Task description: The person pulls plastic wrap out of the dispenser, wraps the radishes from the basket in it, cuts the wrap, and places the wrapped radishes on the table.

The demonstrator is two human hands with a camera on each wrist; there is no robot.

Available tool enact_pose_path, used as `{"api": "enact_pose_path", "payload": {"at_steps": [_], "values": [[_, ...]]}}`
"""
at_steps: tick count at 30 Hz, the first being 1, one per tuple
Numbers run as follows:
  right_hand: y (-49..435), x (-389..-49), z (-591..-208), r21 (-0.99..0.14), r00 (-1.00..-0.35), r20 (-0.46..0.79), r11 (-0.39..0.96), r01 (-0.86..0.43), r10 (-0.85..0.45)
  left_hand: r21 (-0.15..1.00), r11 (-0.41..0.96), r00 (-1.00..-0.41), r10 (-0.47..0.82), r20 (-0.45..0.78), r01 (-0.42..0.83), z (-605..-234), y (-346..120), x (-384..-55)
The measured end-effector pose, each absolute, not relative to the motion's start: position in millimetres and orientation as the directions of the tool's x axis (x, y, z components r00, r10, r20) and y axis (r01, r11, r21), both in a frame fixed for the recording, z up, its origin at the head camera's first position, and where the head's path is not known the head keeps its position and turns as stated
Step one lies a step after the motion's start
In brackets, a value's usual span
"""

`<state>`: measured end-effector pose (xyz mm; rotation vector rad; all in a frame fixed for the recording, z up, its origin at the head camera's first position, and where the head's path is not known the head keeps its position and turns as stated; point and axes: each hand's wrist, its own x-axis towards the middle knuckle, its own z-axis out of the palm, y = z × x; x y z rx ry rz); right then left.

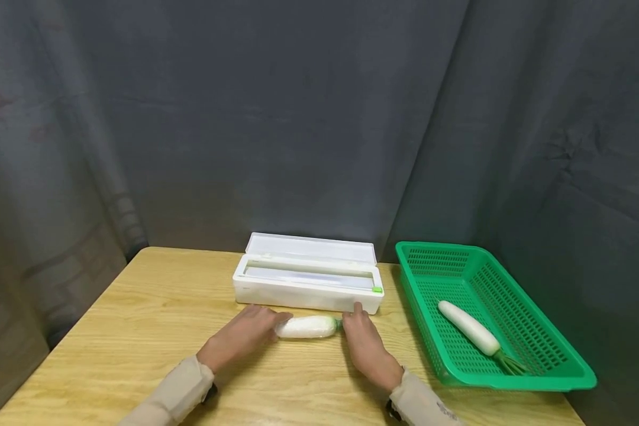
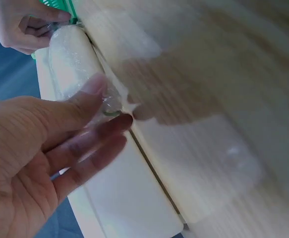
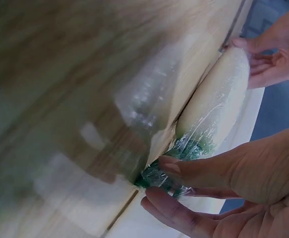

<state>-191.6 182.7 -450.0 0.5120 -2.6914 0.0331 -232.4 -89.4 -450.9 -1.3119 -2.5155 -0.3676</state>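
Note:
A white radish wrapped in clear cling film lies crosswise on the wooden table. At its tip end, my left hand pinches the film between thumb and fingers; the bunched film shows there in the left wrist view. My right hand grips the other end, its thumb and fingers round the film-covered green stalks. In the right wrist view the film clings to the radish in shiny creases. Just behind both hands stands a white cling film dispenser, its lid raised.
On the right, a green plastic basket holds a second, unwrapped radish with its stalks towards me. A small green slider sits at the dispenser's right end. Grey curtain hangs behind the table.

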Motion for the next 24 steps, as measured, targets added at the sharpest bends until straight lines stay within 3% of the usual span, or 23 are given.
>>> {"api": "enact_pose_path", "payload": {"at_steps": [7, 12, 16, 19, 24], "values": [[189, -192, -445, -0.034, -0.85, 0.379, 0.912, -0.409, -0.367, 0.038, 0.572, -0.537, 0.742, 0.402, 0.819, -448, -77, -229], [195, -192, -443, -0.114, -0.877, 0.328, 0.907, -0.405, -0.35, 0.056, 0.663, -0.631, 0.679, 0.376, 0.746, -447, -52, -221], [198, -195, -439, -0.262, -0.907, 0.298, 0.888, -0.377, -0.298, 0.107, 0.721, -0.703, 0.614, 0.359, 0.685, -446, -33, -212], [199, -196, -436, -0.347, -0.924, 0.288, 0.873, -0.344, -0.25, 0.099, 0.745, -0.721, 0.589, 0.365, 0.659, -447, -23, -208], [199, -194, -433, -0.353, -0.934, 0.294, 0.885, -0.304, -0.203, 0.038, 0.764, -0.714, 0.581, 0.391, 0.644, -451, -18, -209]]}}
